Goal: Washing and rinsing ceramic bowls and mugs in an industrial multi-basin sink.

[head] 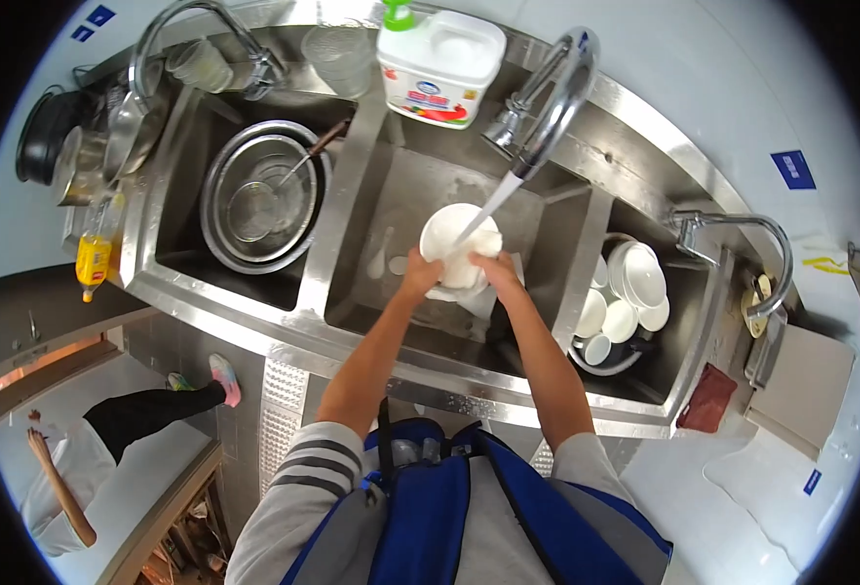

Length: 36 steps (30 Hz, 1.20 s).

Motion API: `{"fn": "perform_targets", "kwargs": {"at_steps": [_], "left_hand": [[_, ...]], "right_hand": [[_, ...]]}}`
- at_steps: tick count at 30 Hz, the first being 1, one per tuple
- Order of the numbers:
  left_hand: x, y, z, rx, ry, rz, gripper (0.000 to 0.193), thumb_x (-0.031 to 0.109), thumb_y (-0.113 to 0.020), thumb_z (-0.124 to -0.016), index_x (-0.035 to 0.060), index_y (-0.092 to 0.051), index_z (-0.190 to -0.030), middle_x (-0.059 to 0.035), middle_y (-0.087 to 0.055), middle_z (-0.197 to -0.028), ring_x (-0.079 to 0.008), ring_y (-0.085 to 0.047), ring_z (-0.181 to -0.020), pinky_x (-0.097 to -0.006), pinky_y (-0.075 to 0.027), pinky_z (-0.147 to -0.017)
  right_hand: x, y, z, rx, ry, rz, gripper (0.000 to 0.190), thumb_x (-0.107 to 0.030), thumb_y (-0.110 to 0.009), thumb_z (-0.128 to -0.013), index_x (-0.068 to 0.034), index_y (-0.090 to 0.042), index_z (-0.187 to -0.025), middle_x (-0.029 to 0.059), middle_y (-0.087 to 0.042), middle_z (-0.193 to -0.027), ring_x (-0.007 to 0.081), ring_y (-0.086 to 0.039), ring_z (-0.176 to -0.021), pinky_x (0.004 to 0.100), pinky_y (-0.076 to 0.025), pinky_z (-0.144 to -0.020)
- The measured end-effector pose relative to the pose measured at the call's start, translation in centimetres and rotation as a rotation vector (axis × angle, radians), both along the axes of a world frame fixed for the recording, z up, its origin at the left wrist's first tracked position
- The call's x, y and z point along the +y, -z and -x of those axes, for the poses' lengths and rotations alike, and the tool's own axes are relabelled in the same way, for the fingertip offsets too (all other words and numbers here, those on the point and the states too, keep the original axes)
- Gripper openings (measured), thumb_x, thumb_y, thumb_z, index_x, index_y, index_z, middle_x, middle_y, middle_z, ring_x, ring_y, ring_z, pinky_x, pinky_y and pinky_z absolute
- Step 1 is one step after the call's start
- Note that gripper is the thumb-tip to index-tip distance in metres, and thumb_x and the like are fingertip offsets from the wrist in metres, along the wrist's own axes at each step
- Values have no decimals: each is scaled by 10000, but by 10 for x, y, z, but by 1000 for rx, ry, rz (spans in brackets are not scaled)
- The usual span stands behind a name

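Note:
Both my hands hold a white bowl (446,221) over the middle basin (437,168) of a steel sink. My left hand (424,272) grips the bowl's left side. On the other side my right hand (497,269) pinches a white cloth (466,265) against it. Water from the middle faucet (561,102) streams into the bowl. Below the bowl, the edge of another white piece shows, partly hidden by my hands. A white spoon (380,252) lies on the basin floor to the left, beside a small round white thing (398,265).
White bowls and cups (631,285) are piled in the right basin. Nested metal bowls (262,194) with water and a wooden-handled utensil (327,137) fill the left basin. A white detergent jug (441,66) stands behind. A yellow-labelled bottle (95,256) sits left. Another person (71,468) is at lower left.

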<state>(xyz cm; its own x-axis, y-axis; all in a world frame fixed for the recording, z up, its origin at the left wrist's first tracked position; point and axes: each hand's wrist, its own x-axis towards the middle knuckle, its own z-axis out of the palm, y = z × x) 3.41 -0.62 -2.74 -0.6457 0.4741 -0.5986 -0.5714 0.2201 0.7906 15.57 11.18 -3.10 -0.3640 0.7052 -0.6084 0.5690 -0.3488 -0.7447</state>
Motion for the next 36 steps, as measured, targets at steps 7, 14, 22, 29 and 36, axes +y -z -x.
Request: {"fn": "perform_targets", "kwargs": {"at_steps": [7, 14, 22, 29, 36], "left_hand": [[21, -34, 49, 121, 753, 90, 328, -15, -487, -644, -45, -591, -953, -175, -632, -857, -301, -635, -830, -395, -515, -717], [30, -63, 41, 1019, 1115, 502, 320, -23, -488, -680, 12, -592, -981, -211, -602, -986, -356, -582, -930, -419, -459, -807], [-4, -49, 37, 840, 577, 79, 361, -25, -485, -730, -5, -520, -1089, -234, -603, -935, -403, -580, -879, -418, -472, -762], [43, -71, 44, 1117, 1117, 527, 298, -4, -541, -700, -8, -552, -998, -242, -606, -836, -408, -593, -816, -442, -484, -742], [21, -39, 61, 628, 676, 255, 305, 23, -535, -714, -56, -566, -1006, -166, -636, -818, -282, -636, -746, -345, -508, -658]], "right_hand": [[23, -28, 13, -44, -310, -215, 325, -222, -704, -651, -22, -656, -903, 177, -652, -845, 272, -643, -765, 350, -484, -697], [11, -71, 30, -161, -702, -801, 316, -59, -572, -707, -66, -565, -1022, 191, -613, -878, 365, -577, -836, 436, -464, -734], [13, -74, 22, 20, -430, -726, 430, 17, -537, -670, -69, -525, -1092, 199, -580, -1011, 400, -545, -898, 448, -448, -793], [5, -80, 48, -255, -843, -949, 246, -43, -531, -692, -40, -532, -938, 173, -597, -944, 337, -600, -804, 414, -501, -685], [20, -53, 36, -257, -379, -587, 358, -199, -594, -760, 62, -529, -997, 197, -601, -976, 360, -600, -844, 420, -475, -751]]}}
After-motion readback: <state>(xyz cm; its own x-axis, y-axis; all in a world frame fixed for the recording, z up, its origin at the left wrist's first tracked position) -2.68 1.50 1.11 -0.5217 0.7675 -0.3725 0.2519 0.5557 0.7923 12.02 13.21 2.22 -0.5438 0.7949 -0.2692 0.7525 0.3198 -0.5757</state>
